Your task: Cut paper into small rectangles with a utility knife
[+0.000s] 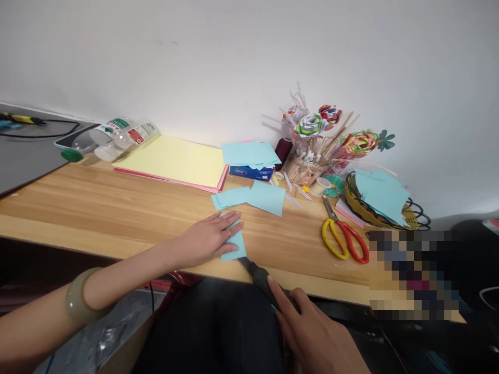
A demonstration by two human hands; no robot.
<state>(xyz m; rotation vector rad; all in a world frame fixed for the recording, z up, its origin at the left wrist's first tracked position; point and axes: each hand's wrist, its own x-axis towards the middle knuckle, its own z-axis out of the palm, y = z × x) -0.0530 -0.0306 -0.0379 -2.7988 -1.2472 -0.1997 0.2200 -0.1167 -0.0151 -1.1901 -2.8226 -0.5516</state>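
My left hand (210,236) lies flat with its fingers spread, pressing a small light-blue piece of paper (237,243) onto the wooden tabletop. The palm and fingers cover much of this paper. At the paper's near corner sits the blade of a dark-green-handled knife (260,275). My right hand (310,324) is wrapped around the knife's handle, index finger stretched along it, close to the table's front edge. Just beyond my left hand lie more light-blue pieces, a narrow strip (236,196) and a wider sheet (268,197).
Red-and-yellow scissors (345,239) lie to the right, near a basket (362,208) holding blue paper. Paper flowers (312,124) stand behind, beside a blue box (249,171). A yellow paper stack (179,161) and plastic bottles (125,137) are at the back left.
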